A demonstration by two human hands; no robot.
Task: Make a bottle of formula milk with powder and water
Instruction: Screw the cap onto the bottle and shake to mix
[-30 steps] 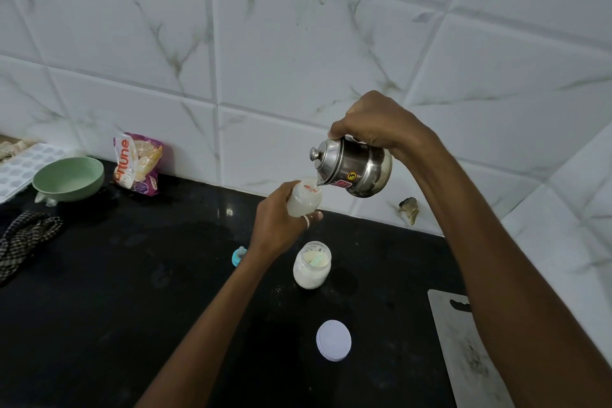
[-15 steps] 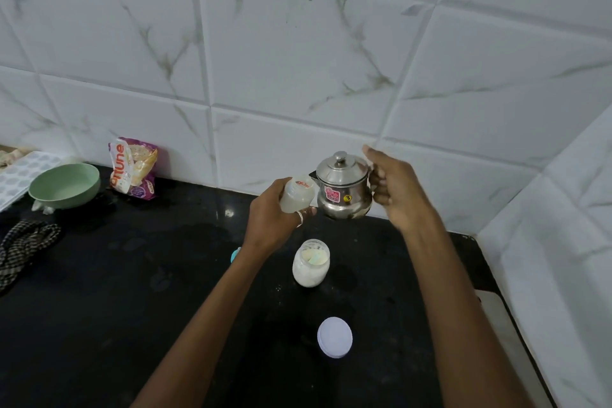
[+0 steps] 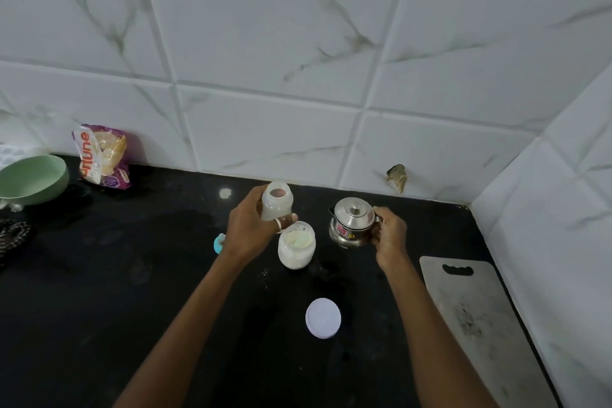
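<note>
My left hand (image 3: 246,228) holds a translucent baby bottle (image 3: 277,201) upright above the black counter, its mouth uncapped. Just below and right of it stands an open glass jar of white powder (image 3: 296,246). The jar's white lid (image 3: 323,318) lies flat on the counter nearer to me. My right hand (image 3: 389,235) grips the handle of a small steel kettle (image 3: 351,222), which stands upright on the counter with its lid on, to the right of the jar. A turquoise bottle cap (image 3: 218,243) peeks out behind my left wrist.
A green bowl (image 3: 31,179) and a purple snack packet (image 3: 102,156) sit at the back left against the tiled wall. A dark checked cloth (image 3: 13,235) lies at the left edge. A grey cutting board (image 3: 477,321) lies at the right by the corner wall.
The kettle was tilted over the bottle a second ago. It has since come upright, moved right and down, and now rests on the counter. The bottle has stayed in my left hand.
</note>
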